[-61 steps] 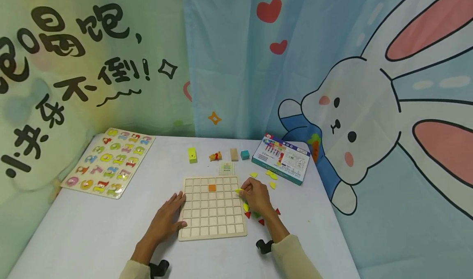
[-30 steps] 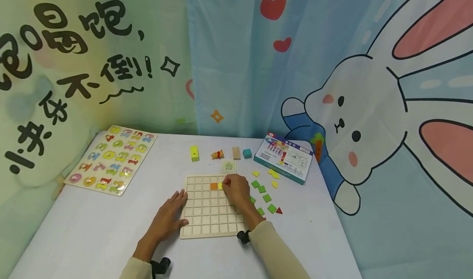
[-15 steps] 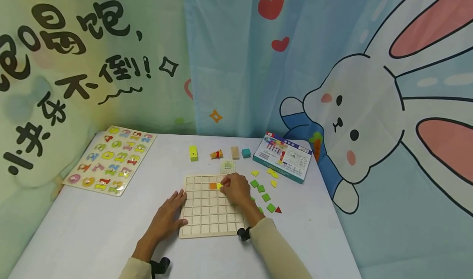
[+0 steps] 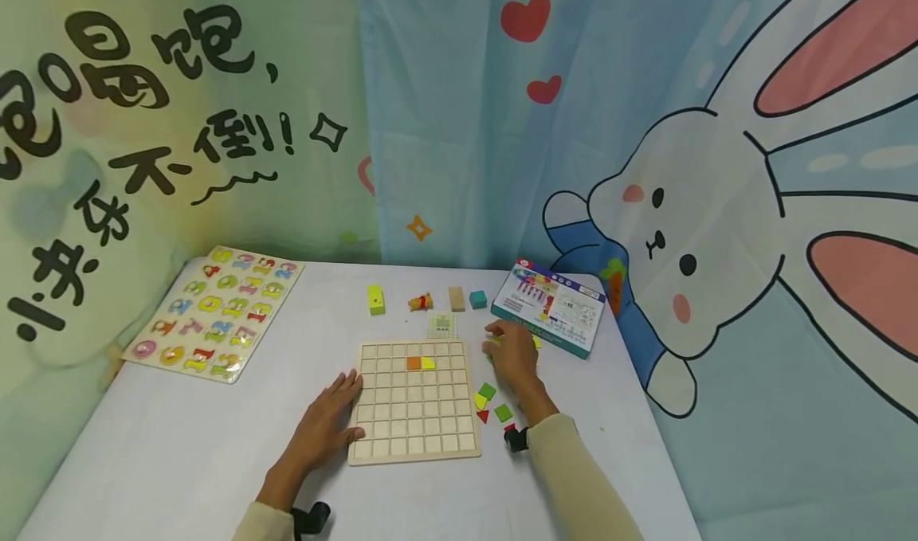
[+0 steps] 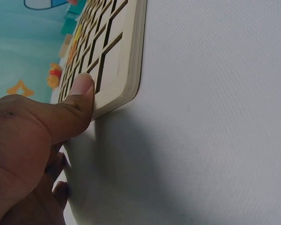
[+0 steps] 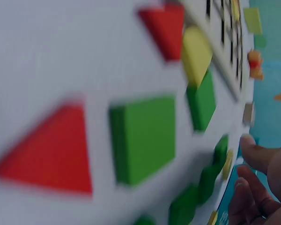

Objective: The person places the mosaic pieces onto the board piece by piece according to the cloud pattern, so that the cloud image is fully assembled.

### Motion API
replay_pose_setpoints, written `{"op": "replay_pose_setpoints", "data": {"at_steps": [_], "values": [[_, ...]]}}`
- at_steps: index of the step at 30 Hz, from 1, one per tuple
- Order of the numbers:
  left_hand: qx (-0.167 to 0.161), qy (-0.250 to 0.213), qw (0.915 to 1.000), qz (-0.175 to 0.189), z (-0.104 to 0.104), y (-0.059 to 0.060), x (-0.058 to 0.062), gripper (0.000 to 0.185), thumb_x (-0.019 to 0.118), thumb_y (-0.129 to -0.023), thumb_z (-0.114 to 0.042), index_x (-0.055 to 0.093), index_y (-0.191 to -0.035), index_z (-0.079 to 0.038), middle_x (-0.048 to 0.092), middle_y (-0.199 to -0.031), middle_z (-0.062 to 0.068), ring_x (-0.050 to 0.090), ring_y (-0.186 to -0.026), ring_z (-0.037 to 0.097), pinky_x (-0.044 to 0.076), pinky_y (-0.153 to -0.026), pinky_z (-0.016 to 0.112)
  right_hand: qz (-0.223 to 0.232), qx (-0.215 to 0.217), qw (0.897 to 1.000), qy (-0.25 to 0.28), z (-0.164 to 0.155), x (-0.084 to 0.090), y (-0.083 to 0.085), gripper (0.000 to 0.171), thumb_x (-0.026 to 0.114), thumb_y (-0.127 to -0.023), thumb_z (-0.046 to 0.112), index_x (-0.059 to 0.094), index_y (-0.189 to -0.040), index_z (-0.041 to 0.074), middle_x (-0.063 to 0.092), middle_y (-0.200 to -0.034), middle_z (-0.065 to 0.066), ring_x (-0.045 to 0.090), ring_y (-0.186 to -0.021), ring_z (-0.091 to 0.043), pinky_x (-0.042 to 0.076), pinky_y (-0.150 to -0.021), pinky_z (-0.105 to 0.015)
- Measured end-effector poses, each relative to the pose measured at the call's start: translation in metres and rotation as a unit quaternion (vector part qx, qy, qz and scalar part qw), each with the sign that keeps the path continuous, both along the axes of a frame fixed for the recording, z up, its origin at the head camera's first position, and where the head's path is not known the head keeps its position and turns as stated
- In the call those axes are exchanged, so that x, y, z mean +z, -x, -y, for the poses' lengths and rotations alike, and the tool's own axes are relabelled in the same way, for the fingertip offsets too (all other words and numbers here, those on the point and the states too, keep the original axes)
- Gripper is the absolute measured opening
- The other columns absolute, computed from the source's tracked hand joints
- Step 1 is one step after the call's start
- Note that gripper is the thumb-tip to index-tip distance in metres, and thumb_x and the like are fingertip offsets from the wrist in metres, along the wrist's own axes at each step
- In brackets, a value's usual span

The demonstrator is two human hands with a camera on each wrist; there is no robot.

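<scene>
White counter (image 4: 215,445): my left hand (image 4: 326,421) rests flat, steadying the grid board (image 4: 413,437). My right hand (image 4: 511,354) reaches, fingers loose, among far tiles; next I must pinch one.

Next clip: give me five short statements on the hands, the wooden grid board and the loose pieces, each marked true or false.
1. The left hand rests on the wooden grid board's left edge. True.
2. The board holds an orange square tile with a yellow piece beside it. True.
3. The right hand is over the board. False: it is right of the board, among loose pieces.
4. The number puzzle board lies right of the grid board. False: it lies left.
5. Green square tiles lie on the white table. True.
</scene>
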State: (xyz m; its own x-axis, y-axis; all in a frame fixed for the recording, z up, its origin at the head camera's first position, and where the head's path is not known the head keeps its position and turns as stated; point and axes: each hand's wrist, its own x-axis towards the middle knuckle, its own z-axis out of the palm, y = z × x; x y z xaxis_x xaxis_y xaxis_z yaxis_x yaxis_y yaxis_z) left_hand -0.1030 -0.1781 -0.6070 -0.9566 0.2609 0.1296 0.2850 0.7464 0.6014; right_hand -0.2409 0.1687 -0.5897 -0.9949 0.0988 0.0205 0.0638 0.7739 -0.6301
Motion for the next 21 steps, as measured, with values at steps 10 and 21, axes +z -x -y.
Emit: {"op": "replay_pose_setpoints", "data": {"at_steps": [10, 21], "values": [[0.006, -0.003, 0.9999, 0.014, -0.001, -0.001, 0.001, 0.091, 0.09, -0.08, -0.009, 0.046, -0.157, 0.004, 0.044, -0.166, 0.023, 0.037, -0.156, 0.048, 0.032, -0.127, 0.065, 0.05, -0.027, 0.997, -0.053, -0.017, -0.001, 0.012, 0.029, 0.077, -0.099, 0.013, 0.075, -0.127, 0.01, 0.073, -0.125, -0.01, 0.067, -0.115, -0.029, 0.056, -0.106, -0.045], [0.001, -0.002, 1.0, 0.0, -0.001, -0.001, 0.003, 0.089, 0.09, -0.08, -0.008, 0.046, -0.156, 0.006, 0.044, -0.164, 0.025, 0.039, -0.155, 0.05, 0.033, -0.125, 0.066, 0.039, -0.011, 0.998, -0.049, -0.015, 0.005, 0.017, 0.011, 0.083, -0.093, 0.012, 0.075, -0.1, 0.009, 0.071, -0.092, -0.008, 0.064, -0.082, -0.023, 0.055, -0.078, -0.035]]}}
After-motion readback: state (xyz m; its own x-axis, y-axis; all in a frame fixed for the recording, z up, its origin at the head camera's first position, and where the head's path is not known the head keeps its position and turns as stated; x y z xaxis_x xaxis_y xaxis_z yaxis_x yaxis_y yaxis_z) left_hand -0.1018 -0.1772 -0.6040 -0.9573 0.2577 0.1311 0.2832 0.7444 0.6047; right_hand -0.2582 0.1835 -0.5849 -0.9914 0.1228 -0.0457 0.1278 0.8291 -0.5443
